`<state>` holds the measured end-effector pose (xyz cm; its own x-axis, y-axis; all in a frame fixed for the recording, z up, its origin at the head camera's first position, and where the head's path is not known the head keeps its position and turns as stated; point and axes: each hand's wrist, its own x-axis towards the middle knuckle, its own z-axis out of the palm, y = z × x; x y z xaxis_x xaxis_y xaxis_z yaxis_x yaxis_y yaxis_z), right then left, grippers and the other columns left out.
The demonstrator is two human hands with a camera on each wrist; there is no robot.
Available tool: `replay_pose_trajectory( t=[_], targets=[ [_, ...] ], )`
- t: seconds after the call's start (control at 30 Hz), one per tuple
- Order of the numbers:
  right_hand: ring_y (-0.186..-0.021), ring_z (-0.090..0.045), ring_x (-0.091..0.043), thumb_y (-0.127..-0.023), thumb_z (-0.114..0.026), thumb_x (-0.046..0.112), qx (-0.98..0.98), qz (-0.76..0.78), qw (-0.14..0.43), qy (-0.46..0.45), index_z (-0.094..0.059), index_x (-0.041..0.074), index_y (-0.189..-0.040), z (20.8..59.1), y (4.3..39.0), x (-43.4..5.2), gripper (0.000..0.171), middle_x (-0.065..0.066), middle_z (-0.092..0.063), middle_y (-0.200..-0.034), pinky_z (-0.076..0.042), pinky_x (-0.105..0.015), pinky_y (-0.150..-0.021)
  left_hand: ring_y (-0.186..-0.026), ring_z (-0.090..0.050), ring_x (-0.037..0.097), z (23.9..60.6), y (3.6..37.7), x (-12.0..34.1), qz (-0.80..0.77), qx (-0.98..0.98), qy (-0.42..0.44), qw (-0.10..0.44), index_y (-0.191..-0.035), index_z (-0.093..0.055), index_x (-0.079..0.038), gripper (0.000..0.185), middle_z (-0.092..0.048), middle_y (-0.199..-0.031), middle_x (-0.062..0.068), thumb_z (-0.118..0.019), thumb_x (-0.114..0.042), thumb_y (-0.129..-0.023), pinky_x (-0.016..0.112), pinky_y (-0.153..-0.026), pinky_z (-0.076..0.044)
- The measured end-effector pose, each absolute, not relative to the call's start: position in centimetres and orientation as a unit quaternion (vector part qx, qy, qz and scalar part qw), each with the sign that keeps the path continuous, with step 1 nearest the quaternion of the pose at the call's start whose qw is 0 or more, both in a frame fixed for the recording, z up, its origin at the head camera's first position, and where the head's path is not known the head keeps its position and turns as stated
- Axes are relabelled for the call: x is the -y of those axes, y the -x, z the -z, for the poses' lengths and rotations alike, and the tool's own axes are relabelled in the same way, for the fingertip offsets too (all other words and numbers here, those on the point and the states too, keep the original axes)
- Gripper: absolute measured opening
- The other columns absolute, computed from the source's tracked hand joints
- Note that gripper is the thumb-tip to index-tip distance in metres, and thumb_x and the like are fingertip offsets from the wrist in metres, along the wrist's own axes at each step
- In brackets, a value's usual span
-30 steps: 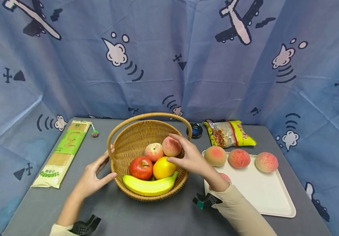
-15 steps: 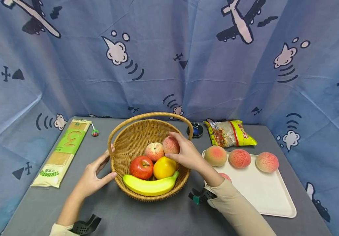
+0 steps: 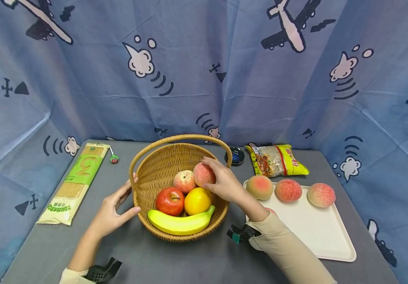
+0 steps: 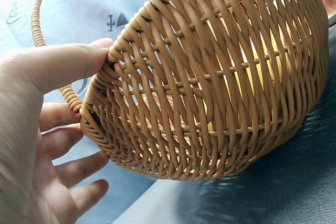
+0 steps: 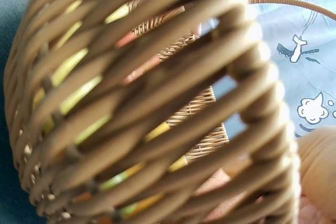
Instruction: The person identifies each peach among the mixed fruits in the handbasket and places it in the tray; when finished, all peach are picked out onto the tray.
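Note:
In the head view, my right hand grips a pink peach inside the wicker basket, at its right side. Another peach lies against it on the left. Below them are a red apple, an orange-yellow round fruit and a banana. My left hand touches the basket's left rim near the handle's base, with thumb and fingers spread and fairly straight. The right wrist view is mostly filled by the basket's weave; only part of the right hand shows at its edge.
To the right, a white tray bears several peaches, one mostly hidden by the right arm. Behind are a yellow food bag and a dark round tin. Packaged noodles and a lollipop lie left.
My right hand has reached slightly further left into the basket, and its thumb has moved up from the orange-yellow fruit to the peach. That peach has shifted a little up-left. The left hand stays put.

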<state>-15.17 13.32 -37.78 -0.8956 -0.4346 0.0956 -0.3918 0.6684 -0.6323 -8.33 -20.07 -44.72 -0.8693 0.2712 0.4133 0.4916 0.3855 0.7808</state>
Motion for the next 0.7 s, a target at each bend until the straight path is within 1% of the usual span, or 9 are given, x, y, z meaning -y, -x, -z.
replay_pose_trajectory(
  t=[0.07, 0.17, 0.33, 0.57, 0.7],
  targets=[
    [-0.134, -0.04, -0.033, -0.08, -0.074, 0.008, -0.915, 0.328, 0.031, 0.232, -0.046, 0.002, -0.137, 37.88, 15.26, -13.31, 0.064, -0.014, -0.041, -0.147, -0.038, -0.051, -0.109, -0.132, -0.033, -0.008, 44.64, 8.34, 20.03, 0.506, 0.824, 0.231, 0.108, -0.143, -0.041, -0.004, 0.075, -0.038, -0.146, 0.024, -0.073, 0.003, -0.076, 0.008, -0.104, -0.033],
    [-0.135, -0.038, -0.033, -0.08, -0.073, 0.007, -0.917, 0.319, 0.03, 0.238, -0.047, 0.003, -0.136, 37.95, 15.41, -13.26, 0.062, -0.012, -0.042, -0.147, -0.036, -0.053, -0.11, -0.132, -0.033, -0.007, 44.57, 8.35, 20.0, 0.51, 0.822, 0.231, 0.107, -0.143, -0.041, -0.004, 0.075, -0.038, -0.146, 0.024, -0.073, 0.004, -0.075, 0.008, -0.104, -0.033],
    [-0.135, -0.037, -0.034, -0.079, -0.073, 0.005, -0.916, 0.314, 0.024, 0.25, -0.048, 0.002, -0.135, 37.92, 15.64, -13.22, 0.062, -0.014, -0.042, -0.146, -0.036, -0.054, -0.109, -0.132, -0.033, -0.007, 44.59, 8.39, 19.98, 0.515, 0.819, 0.231, 0.106, -0.143, -0.041, -0.003, 0.075, -0.038, -0.146, 0.024, -0.073, 0.004, -0.075, 0.009, -0.105, -0.033],
    [-0.137, -0.033, -0.036, -0.079, -0.074, 0.007, -0.917, 0.307, 0.036, 0.252, -0.047, 0.0, -0.136, 37.71, 15.68, -13.17, 0.064, -0.016, -0.035, -0.15, -0.035, -0.055, -0.109, -0.133, -0.033, -0.006, 44.43, 8.38, 19.92, 0.518, 0.814, 0.238, 0.11, -0.143, -0.041, -0.003, 0.076, -0.038, -0.146, 0.024, -0.073, 0.005, -0.074, 0.01, -0.105, -0.034],
    [-0.137, -0.033, -0.036, -0.079, -0.074, 0.008, -0.919, 0.299, 0.041, 0.253, -0.047, -0.001, -0.137, 37.71, 15.78, -13.09, 0.064, -0.015, -0.037, -0.15, -0.036, -0.054, -0.109, -0.133, -0.033, -0.006, 44.35, 8.27, 19.87, 0.516, 0.817, 0.235, 0.107, -0.143, -0.041, -0.004, 0.076, -0.038, -0.147, 0.023, -0.073, 0.004, -0.075, 0.009, -0.104, -0.033]
  ],
)
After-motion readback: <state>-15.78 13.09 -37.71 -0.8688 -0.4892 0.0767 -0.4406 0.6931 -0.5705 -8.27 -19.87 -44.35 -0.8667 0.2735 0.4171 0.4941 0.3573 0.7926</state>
